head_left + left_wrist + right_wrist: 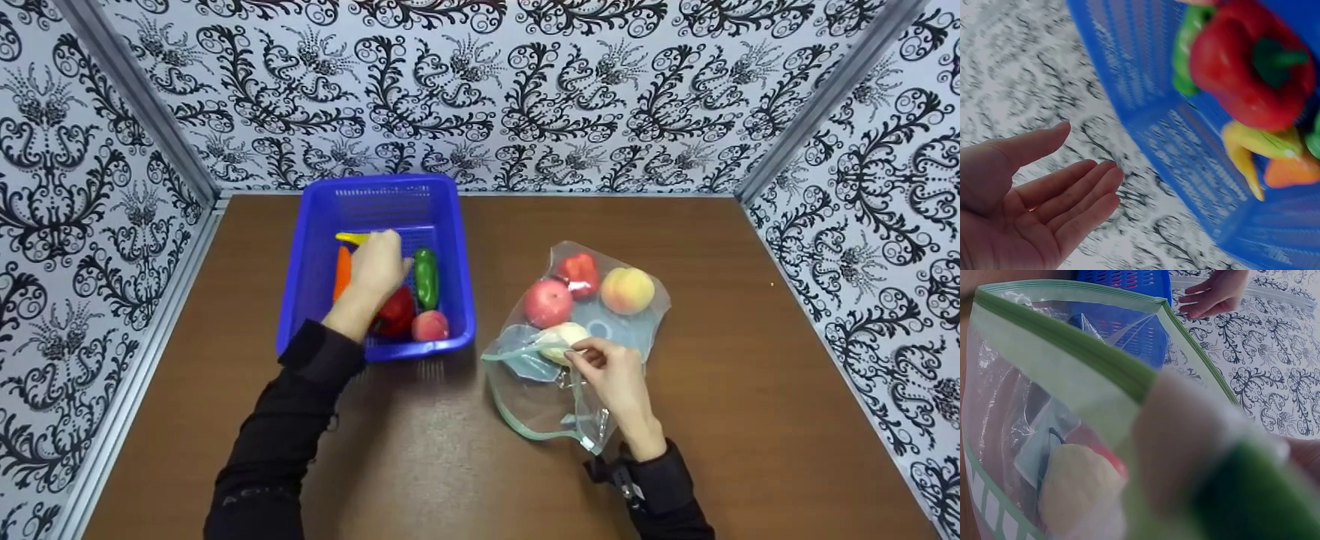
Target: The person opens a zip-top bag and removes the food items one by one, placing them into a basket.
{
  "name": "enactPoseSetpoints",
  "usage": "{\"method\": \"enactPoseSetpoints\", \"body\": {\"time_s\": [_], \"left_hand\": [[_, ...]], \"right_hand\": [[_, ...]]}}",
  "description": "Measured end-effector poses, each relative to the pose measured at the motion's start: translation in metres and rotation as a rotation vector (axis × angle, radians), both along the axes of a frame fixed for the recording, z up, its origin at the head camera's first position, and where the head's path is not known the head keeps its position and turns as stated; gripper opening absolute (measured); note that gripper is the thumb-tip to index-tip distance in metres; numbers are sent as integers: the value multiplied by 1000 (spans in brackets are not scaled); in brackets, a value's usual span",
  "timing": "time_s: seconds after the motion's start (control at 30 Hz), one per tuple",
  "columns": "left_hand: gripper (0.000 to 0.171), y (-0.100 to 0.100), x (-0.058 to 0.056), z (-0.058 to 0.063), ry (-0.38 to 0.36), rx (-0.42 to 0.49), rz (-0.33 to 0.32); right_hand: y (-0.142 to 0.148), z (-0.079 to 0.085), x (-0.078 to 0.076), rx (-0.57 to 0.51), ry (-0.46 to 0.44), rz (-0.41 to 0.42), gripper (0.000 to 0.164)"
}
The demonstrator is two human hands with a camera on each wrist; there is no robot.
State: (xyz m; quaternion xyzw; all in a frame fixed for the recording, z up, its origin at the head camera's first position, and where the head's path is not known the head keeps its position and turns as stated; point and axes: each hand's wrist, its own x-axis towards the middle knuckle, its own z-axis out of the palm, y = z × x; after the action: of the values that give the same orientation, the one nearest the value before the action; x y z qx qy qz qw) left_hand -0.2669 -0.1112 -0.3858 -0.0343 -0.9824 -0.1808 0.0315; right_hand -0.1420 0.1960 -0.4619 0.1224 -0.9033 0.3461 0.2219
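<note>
My left hand point(379, 262) is over the blue plastic basket point(466, 300), its fingers extended with nothing in them in the left wrist view. Under and around it lie a red bell pepper point(1252, 67), a green pepper point(426, 277), a peach point(430, 326), an orange carrot-like piece point(343, 271) and a yellow pepper point(1244, 146). My right hand point(619, 379) pinches the green-edged rim of a clear zip bag point(536, 401), holding its mouth open. Inside the bag are a pale pear-like fruit point(1081, 486), a pinkish-red round fruit point(547, 303), a red pepper point(579, 274) and a yellow peach point(628, 290).
The basket stands at the back left of the brown wooden table point(450, 465), with the bag lying to its right. Patterned panels point(480, 97) close off the back and both sides. A metal rail point(127, 382) runs along the left table edge.
</note>
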Motion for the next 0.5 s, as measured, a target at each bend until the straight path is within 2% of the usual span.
{"method": "enactPoseSetpoints", "body": {"time_s": [0.23,0.37,0.5], "left_hand": [[18,25,40,1,127,27,-116],[25,40,65,-3,189,22,-194],[27,53,86,-8,248,59,-298]], "right_hand": [[-1,0,0,-8,-6,-7,8],[-1,1,0,-16,-5,-9,8],[-1,1,0,-25,-15,-2,8]]}}
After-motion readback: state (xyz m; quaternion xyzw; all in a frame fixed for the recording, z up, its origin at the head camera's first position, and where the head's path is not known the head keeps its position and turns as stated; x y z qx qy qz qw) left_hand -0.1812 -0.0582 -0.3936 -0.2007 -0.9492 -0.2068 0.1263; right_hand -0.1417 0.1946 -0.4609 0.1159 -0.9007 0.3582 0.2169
